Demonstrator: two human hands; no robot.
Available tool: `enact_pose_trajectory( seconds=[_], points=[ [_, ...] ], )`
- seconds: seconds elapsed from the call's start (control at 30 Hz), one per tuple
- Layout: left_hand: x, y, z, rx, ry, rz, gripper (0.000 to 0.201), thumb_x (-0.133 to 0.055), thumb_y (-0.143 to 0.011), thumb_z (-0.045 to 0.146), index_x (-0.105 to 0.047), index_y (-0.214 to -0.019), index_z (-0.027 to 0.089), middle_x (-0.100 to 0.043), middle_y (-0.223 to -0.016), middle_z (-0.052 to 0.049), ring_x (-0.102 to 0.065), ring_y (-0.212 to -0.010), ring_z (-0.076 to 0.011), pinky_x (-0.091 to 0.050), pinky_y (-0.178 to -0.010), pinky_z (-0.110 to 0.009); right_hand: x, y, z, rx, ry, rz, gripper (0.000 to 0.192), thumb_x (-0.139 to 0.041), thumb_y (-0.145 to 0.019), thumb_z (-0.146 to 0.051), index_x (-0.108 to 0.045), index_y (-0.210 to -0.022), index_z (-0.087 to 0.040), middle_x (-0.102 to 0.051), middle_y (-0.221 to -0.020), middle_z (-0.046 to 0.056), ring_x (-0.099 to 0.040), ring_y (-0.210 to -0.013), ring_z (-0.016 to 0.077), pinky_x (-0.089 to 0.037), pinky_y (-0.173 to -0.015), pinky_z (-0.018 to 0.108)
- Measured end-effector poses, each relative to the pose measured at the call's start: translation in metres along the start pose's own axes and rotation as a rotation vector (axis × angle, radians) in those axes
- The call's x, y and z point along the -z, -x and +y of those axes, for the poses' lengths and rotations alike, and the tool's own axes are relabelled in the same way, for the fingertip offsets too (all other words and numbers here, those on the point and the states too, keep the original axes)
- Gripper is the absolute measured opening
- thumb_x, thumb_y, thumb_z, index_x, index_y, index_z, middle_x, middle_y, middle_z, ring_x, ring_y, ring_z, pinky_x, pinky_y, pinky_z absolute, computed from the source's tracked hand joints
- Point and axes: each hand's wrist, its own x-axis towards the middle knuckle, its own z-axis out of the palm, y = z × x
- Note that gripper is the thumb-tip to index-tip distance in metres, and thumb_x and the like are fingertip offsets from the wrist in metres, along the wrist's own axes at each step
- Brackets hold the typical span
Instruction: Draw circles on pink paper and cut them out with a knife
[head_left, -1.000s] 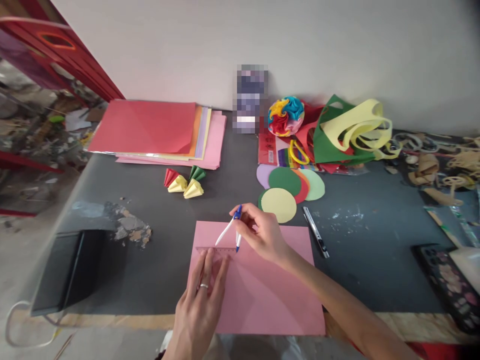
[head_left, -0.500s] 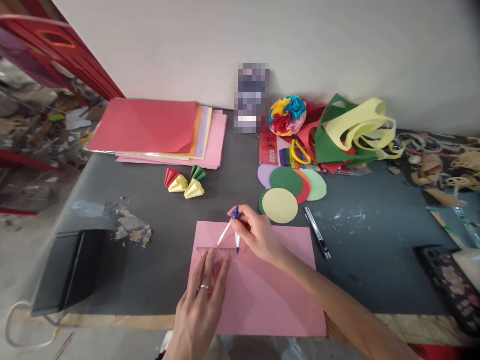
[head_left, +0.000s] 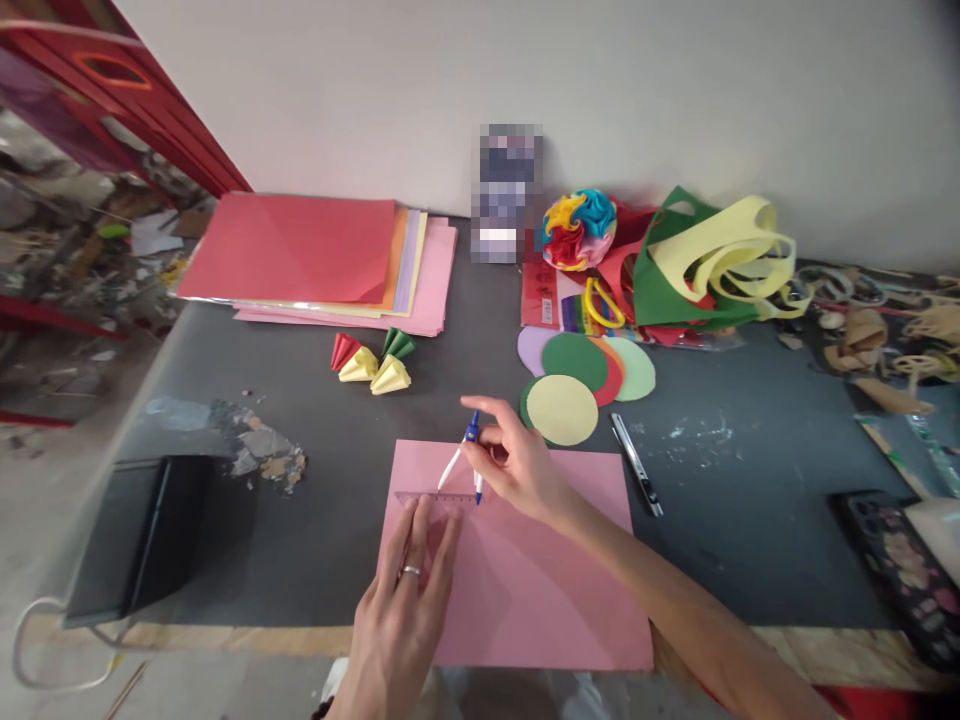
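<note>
A pink paper sheet (head_left: 540, 590) lies in front of me on the dark table. My left hand (head_left: 405, 590), a ring on one finger, rests on it with fingers stretched, pressing down a clear ruler (head_left: 457, 496), partly hidden beneath them. Just above the ruler's edge, my right hand (head_left: 517, 460) grips a blue-and-white drawing compass (head_left: 472, 432) near its top between thumb and bent fingers. The index finger sticks out free of it. The compass legs are spread, both tips down at the ruler's marked edge.
Paper circles (head_left: 562, 410) overlap beyond the sheet, with a utility knife (head_left: 636, 465) to their right. Folded paper cones (head_left: 375, 362) and a paper stack (head_left: 300, 250) are at back left. A paper ball (head_left: 579, 230) and cut scraps (head_left: 697, 260) lie at the wall. A phone (head_left: 896, 570) is at right.
My right index finger has lifted off the compass top and now points out to the left. The compass and my left hand have stayed in place on the ruler.
</note>
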Motion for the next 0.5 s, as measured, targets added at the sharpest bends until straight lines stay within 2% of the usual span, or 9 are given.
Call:
enact_pose_trajectory(
  seconds=[0.13, 0.2, 0.33, 0.5],
  points=[
    [-0.003, 0.003, 0.0, 0.018, -0.002, -0.029, 0.085, -0.057, -0.085, -0.002, -0.028, -0.161, 0.023, -0.041, -0.166, -0.013, -0.045, -0.15, -0.0298, -0.065, -0.089, -0.026, 0.002, 0.001, -0.007, 0.065, 0.096, 0.013, 0.03, -0.054, -0.101, -0.034, -0.061, -0.129, -0.024, -0.06, -0.065, -0.008, -0.048, -0.05, 0.007, -0.041, -0.055, 0.02],
    [-0.004, 0.003, -0.001, 0.02, -0.004, -0.009, 0.085, -0.056, -0.085, -0.003, -0.029, -0.161, 0.024, -0.043, -0.165, -0.013, -0.048, -0.148, -0.0297, -0.066, -0.085, -0.025, 0.003, 0.0, -0.011, 0.086, 0.116, 0.057, 0.028, -0.052, -0.104, -0.037, -0.066, -0.125, -0.024, -0.063, -0.065, -0.007, -0.053, -0.051, 0.0073, -0.042, -0.055, 0.02],
    [-0.004, 0.002, -0.001, -0.003, -0.018, 0.026, 0.084, -0.055, -0.084, -0.004, -0.032, -0.16, 0.022, -0.05, -0.16, -0.014, -0.051, -0.145, -0.0302, -0.066, -0.081, -0.023, 0.004, -0.003, -0.013, 0.225, 0.18, 0.181, 0.024, -0.055, -0.105, -0.037, -0.076, -0.11, -0.027, -0.074, -0.08, -0.001, -0.065, -0.07, 0.0113, -0.051, -0.064, 0.024],
    [-0.002, 0.0, 0.0, 0.001, -0.024, 0.033, 0.084, -0.056, -0.083, -0.006, -0.033, -0.159, 0.021, -0.054, -0.157, -0.015, -0.053, -0.144, -0.0304, -0.066, -0.081, -0.024, 0.005, -0.007, -0.012, 0.285, 0.206, 0.207, 0.021, -0.059, -0.104, -0.032, -0.075, -0.117, -0.028, -0.075, -0.09, 0.001, -0.068, -0.082, 0.0122, -0.056, -0.073, 0.026]
  ],
)
